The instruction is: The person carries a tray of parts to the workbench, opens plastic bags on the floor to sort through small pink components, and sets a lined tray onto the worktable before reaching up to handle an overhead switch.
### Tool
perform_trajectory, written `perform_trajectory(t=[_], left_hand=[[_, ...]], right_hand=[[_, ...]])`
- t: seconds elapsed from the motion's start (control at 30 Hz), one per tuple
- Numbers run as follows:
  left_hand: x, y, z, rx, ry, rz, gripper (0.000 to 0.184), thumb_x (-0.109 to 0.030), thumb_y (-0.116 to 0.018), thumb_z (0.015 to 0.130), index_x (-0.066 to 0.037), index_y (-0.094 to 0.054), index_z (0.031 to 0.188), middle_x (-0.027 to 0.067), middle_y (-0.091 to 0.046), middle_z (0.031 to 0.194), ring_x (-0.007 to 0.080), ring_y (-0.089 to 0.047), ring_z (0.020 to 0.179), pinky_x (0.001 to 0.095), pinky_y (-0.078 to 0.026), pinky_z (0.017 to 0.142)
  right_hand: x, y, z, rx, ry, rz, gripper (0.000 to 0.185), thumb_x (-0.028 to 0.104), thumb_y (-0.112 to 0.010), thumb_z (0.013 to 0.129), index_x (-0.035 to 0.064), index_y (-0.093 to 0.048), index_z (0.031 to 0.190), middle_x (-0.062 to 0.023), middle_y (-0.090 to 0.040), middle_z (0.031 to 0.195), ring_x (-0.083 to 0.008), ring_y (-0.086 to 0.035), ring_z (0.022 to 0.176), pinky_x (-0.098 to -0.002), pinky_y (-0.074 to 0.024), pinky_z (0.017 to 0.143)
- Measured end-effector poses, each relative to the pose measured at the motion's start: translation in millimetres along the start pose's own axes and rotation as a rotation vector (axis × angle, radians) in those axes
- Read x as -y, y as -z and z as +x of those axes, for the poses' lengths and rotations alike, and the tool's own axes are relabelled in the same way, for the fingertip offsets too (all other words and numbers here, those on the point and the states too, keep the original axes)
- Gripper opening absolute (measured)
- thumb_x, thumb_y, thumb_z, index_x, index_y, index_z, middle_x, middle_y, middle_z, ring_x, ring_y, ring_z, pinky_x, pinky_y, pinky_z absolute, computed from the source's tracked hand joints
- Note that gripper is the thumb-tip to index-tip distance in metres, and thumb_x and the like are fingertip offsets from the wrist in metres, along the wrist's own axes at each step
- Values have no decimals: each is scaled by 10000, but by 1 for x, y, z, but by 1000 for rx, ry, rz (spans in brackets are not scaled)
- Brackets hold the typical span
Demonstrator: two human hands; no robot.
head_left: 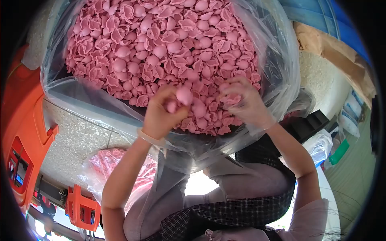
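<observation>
Many small pink moulded pieces [120, 51], some domed and some cup-like with ragged rims, fill a large container lined with clear plastic [277, 52]. Over the near part of the heap, my left hand [164, 110] curls its fingers around pink pieces; a round one [184, 96] shows at its fingertips. To the right, my right hand [245, 102], in a thin translucent glove, has its fingers bent around a pink piece [232, 99]. The two hands are apart, both above the pile.
An orange plastic stool [34, 116] stands at the left, a smaller one [82, 209] below it. Beside my leg lies a clear bag of pink pieces [108, 160]. At the right are a black object [307, 125], brown paper [321, 44] and a green object [339, 152].
</observation>
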State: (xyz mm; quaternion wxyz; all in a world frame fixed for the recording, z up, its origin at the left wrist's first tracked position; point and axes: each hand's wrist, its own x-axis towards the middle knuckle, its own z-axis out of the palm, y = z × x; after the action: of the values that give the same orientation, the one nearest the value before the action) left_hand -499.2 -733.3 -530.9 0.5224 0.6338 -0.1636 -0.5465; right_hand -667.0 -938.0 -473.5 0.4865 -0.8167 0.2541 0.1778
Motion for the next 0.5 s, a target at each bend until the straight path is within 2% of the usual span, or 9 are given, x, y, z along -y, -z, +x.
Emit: perform_trajectory(t=[0.03, 0.07, 0.1, 0.2, 0.23, 0.33, 0.37, 0.47, 0.5], left_hand=[[-5, 7, 3, -7, 79, -176, 234, -11, -690, 712, -82, -606, 918, 34, -567, 828, 131, -558, 697, 257, -469, 576], [-7, 12, 6, -14, 158, -351, 203, -4, -682, 755, -79, -589, 919, 15, -571, 789, 91, -557, 633, 224, -454, 536], [-8, 18, 8, -7, 198, -566, 119, -76, -633, 864, -104, -553, 949, -33, -561, 739, 53, -530, 568, 194, -422, 478], [-16, 39, 14, 43, 305, -874, 129, -167, -612, 904, -111, -541, 995, -5, -571, 792, 68, -531, 565, 206, -406, 455], [-17, 38, 15, -56, 269, -887, 226, -299, -540, 952, -111, -535, 1077, 18, -581, 868, 74, -522, 577, 198, -369, 436], [-25, 52, 21, 32, 325, -1075, 300, -347, -485, 971, -96, -532, 1128, 29, -584, 935, 85, -530, 618, 195, -351, 430], [-9, 61, 23, 148, 259, -1151, 358, -370, -434, 986, -76, -527, 1170, 29, -605, 987, 86, -544, 670, 192, -364, 446], [-24, 59, 23, -5, 242, -1119, 365, -356, -437, 987, -57, -525, 1178, 36, -617, 1049, 89, -558, 690, 209, -391, 463], [-21, 61, 24, -8, 232, -1084, 390, -331, -422, 996, -39, -500, 1243, 47, -618, 1090, 95, -569, 721, 225, -436, 501]], right_hand=[[-1, 3, 2, -18, 27, 18, 264, 60, -691, 714, 67, -653, 974, -75, -572, 1120, -234, -536, 1116, -337, -506, 864], [0, 4, 4, -25, -79, 205, 253, 61, -684, 740, 59, -646, 990, -59, -574, 1097, -214, -549, 1089, -323, -503, 868], [5, 7, 7, -32, -185, 392, 242, 62, -677, 766, 51, -639, 1005, -43, -576, 1074, -195, -561, 1063, -308, -500, 871], [24, 21, 17, -55, -445, 898, 230, 108, -648, 843, 55, -616, 1064, -12, -576, 1014, -141, -595, 955, -272, -513, 837], [30, 27, 19, -62, -521, 1057, 231, 130, -637, 868, 61, -609, 1086, -4, -575, 995, -124, -606, 914, -260, -521, 819], [38, 36, 20, -164, -659, 1062, 264, 176, -611, 892, 90, -585, 1141, -4, -566, 972, -109, -622, 836, -238, -538, 755], [37, 36, 17, -183, -622, 1042, 295, 248, -602, 908, 108, -573, 1167, -8, -577, 1001, -115, -625, 865, -242, -549, 693], [28, 37, 16, -213, -612, 1101, 304, 262, -575, 933, 113, -552, 1197, -30, -599, 1070, -116, -626, 865, -237, -547, 687], [24, 37, 15, -212, -573, 1098, 301, 261, -558, 943, 115, -546, 1206, -38, -598, 1100, -120, -628, 864, -234, -544, 691]])
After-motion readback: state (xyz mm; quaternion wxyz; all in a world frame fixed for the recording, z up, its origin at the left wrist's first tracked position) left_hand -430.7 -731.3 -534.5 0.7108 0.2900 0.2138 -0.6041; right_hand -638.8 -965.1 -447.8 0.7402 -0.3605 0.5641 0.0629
